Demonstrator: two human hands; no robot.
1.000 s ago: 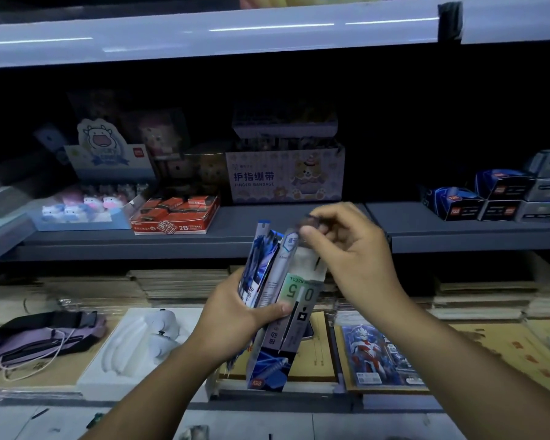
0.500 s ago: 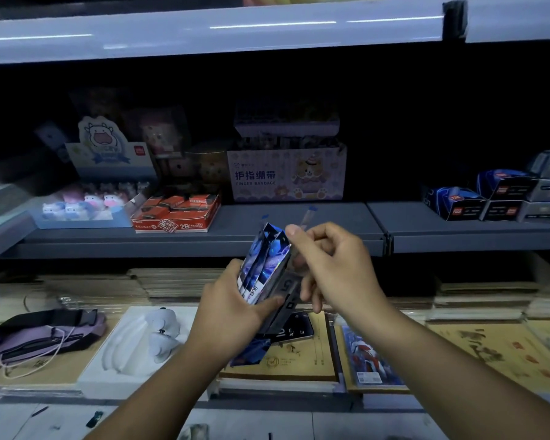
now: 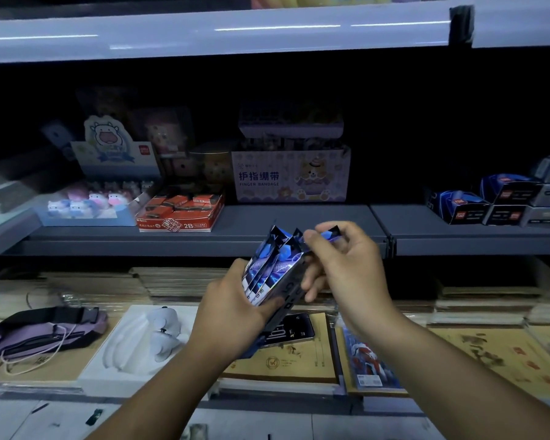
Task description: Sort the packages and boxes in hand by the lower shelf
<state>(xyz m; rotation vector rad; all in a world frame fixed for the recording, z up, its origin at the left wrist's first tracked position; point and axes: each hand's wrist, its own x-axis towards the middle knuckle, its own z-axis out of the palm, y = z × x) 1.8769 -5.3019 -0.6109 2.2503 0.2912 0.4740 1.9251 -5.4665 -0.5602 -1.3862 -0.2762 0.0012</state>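
Left hand grips blue packs; right hand pinches top; "2B" box behind.

arms: two, bare to frame edge | sleeves: none seen | hands: ungloved

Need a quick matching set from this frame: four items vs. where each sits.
Items:
1. blue packets
2. red 2B box
3. purple pouch
4. finger bandage box

Places:
A. far left, lower level
B. middle shelf, right of the red box
C. held in the left hand, right hand pinching one top
D. middle shelf, beside the cow figure tray

Pairs: 1-C, 2-D, 3-A, 4-B
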